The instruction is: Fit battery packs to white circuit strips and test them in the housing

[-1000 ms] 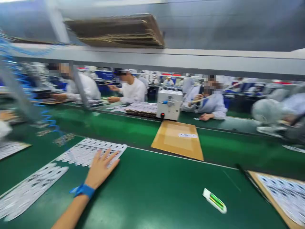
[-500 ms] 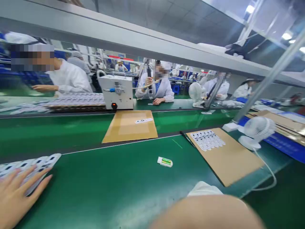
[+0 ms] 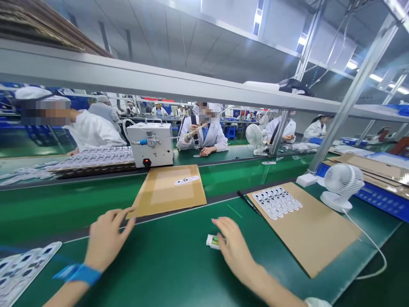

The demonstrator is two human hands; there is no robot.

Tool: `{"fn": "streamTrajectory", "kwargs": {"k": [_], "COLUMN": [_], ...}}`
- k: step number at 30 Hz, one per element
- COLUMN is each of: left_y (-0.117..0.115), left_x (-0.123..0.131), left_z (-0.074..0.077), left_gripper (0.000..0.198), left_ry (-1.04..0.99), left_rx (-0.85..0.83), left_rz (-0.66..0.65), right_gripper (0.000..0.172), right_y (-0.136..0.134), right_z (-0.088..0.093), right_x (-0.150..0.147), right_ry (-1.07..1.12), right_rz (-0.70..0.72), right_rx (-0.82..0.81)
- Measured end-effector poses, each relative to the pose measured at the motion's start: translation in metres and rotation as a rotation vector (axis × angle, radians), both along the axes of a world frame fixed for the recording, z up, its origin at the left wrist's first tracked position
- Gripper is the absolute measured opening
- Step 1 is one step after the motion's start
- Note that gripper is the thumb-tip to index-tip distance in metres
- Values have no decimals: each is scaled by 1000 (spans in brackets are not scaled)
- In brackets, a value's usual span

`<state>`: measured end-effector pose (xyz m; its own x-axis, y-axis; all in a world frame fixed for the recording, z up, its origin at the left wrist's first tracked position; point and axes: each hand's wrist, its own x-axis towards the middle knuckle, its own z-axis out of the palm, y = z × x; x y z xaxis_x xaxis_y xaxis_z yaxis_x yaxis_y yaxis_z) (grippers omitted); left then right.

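- white packet with green stripes point(image 3: 212, 241) lies flat on the green table point(image 3: 166, 273), low centre of view, just in front of the person
- right hand point(image 3: 234, 251) is over the packet's right end and covers that part; only the left end shows past the fingers point(image 3: 223, 226)
- right hand state: fingers straight and loosely apart, palm down, not clamped on the packet; cannot tell if the fingertips press on it or just hover
- left hand point(image 3: 105, 238) is well apart from the packet, off to its left, fingers spread and a bit curled, holding nothing, raised over the table edge near the belt
- blue wristband point(image 3: 79, 273) on the left wrist
- writing: print on the packet is too small and blurred to read
- cardboard sheet point(image 3: 166, 196) on the green belt beyond the left hand, one white strip point(image 3: 187, 181) lying on it
- second cardboard board point(image 3: 319, 243) to the right of the packet, with a batch of white parts point(image 3: 276, 202) at its far end
- black pen point(image 3: 248, 202) just beside that board's left edge
- white desk fan point(image 3: 342, 184) at far right, its cable trailing along the table
- white machine box point(image 3: 153, 145) behind the belt, red light low on its front
- sheet of white parts point(image 3: 19, 273) at bottom left corner
- co-workers in white coats sit across the belt, faces blurred
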<state>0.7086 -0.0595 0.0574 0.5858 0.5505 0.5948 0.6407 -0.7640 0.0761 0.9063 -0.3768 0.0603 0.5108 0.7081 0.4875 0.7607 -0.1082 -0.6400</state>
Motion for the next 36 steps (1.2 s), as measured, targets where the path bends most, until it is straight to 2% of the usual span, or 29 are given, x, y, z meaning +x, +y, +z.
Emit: {"fn": "streamTrajectory", "kwargs": {"k": [2,4,7,9,11,13,16,18,21,23,26,29,36], "left_y": [5,15,29,35,41,47,55,55,50,45,37,29,11], "left_x": [52,100,155,174,172,150,98,69,50,52,62,68,66], "left_z": [8,8,4,4,5,5,2,-4,-15,-21,-27,-28,-24], "left_gripper": [52,53,57,63,64,59,61,60,53,47,41,40,33], "left_ry": [45,95,163,193,172,92,-35,-62,-62,-74,-105,-133,-164], "left_rx": [-56,-123,-212,-249,-267,-279,-325,-374,-450,-480,-490,-499,-533], "left_rz": [-45,-106,-196,-243,-216,-54,303,412,418,410,368,339,280], "right_gripper": [51,53,47,44,41,37,28,37,51,56,51,45,44], "right_y": [19,32,46,54,60,66,81,96,124,141,155,156,147], "right_z": [-36,-60,-70,-66,-63,-61,-58,-56,-55,-58,-63,-65,-63], "right_x": [3,4,7,11,17,26,51,74,104,115,119,118,120], "right_ry": [54,74,107,130,169,196,165,137,129,111,77,52,39], "right_rz": [-51,-37,38,125,186,167,-15,-138,-202,-197,-161,-161,-238], "right_rx": [-283,-403,-418,-349,-259,-150,57,138,115,63,-13,-57,-108]}}
